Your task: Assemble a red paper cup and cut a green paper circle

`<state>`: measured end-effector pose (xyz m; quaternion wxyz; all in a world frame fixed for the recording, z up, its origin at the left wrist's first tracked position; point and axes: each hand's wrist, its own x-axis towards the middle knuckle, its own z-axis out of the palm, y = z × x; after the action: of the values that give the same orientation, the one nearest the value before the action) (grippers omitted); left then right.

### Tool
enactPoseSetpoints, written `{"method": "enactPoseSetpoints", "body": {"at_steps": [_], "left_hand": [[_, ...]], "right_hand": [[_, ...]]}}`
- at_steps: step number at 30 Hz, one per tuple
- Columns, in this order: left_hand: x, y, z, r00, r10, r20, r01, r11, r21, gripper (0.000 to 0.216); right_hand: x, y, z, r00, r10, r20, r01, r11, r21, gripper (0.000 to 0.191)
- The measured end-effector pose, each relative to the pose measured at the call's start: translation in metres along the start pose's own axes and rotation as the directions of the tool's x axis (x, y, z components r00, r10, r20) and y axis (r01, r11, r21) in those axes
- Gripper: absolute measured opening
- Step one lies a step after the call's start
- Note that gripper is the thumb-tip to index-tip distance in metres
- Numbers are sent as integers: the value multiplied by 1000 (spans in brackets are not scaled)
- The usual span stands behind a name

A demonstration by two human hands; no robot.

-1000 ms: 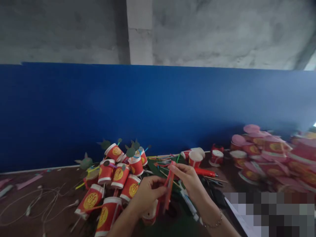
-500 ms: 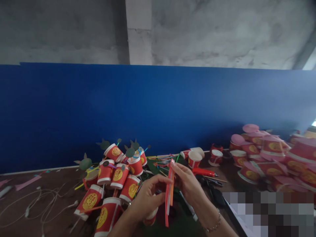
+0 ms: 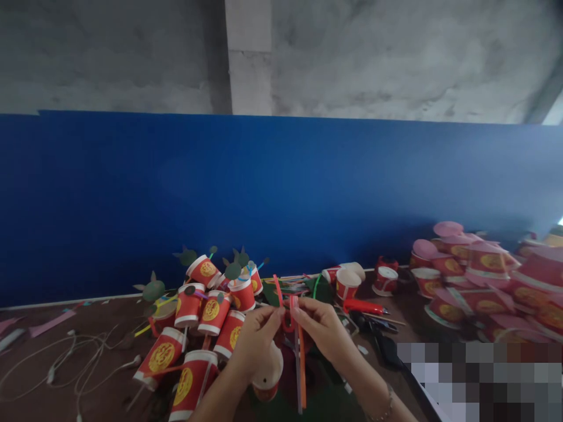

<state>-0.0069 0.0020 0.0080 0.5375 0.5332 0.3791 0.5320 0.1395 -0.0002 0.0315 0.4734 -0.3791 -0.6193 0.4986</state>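
Observation:
My left hand point(image 3: 259, 337) is closed, its thumb and forefinger pinching a thin red straw point(image 3: 278, 288) that points up and bends back towards the other hand. My right hand point(image 3: 323, 328) is closed too, gripping a small bunch of straws at the top. From it an orange straw point(image 3: 302, 372) and a pale straw point(image 3: 298, 381) hang down. Under my left wrist lies a paper cup point(image 3: 266, 384) with a small dark hole, partly covered. To the left is a pile of red paper cups point(image 3: 213, 312) with yellow prints, some fitted with straws and green paper heads point(image 3: 153, 290).
A red-handled tool point(image 3: 363, 306) and a black tool point(image 3: 361, 321) lie right of my hands. Upright cups point(image 3: 347, 284) stand behind them. Pink-topped cups point(image 3: 486, 258) are heaped far right, white earphones point(image 3: 50, 375) far left. A blue panel point(image 3: 281, 187) closes off the back.
The bunch of straws was held together, slanting, between both hands. Now the left hand has pulled a red straw apart from it, and the orange and pale ones hang lower from the right.

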Motion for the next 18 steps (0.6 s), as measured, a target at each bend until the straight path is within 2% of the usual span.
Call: {"method": "enactPoseSetpoints", "body": {"at_steps": [2,5,8,10,13,15,17,18], "left_hand": [[-1,3,1,998,-30,49,30,999,18,46],[-3,8,3,994,-84,71,86,996,-24,45],[-3,9,6,995,-99,24,101,992,-75,41],[-3,9,7,997,-75,-36,73,997,-36,40],[-2,9,5,996,-33,-83,36,999,36,40],[-2,10,2,995,-31,-93,34,999,29,40],[-1,11,-2,993,-42,-111,40,999,-14,39],[0,11,-4,991,-49,-122,44,998,-38,38]], "right_hand": [[-1,1,0,999,25,28,-24,998,-56,39],[-4,-1,-1,996,-68,61,79,978,-193,36],[-9,-4,-5,977,-146,153,190,926,-326,34],[-13,-3,-9,968,-130,216,206,902,-380,45],[-18,0,-14,964,-84,251,183,895,-407,64],[-19,0,-18,969,-43,244,136,916,-378,67],[-16,-2,-23,975,2,221,76,936,-344,59],[-14,-2,-27,978,38,206,32,945,-327,48]]}}
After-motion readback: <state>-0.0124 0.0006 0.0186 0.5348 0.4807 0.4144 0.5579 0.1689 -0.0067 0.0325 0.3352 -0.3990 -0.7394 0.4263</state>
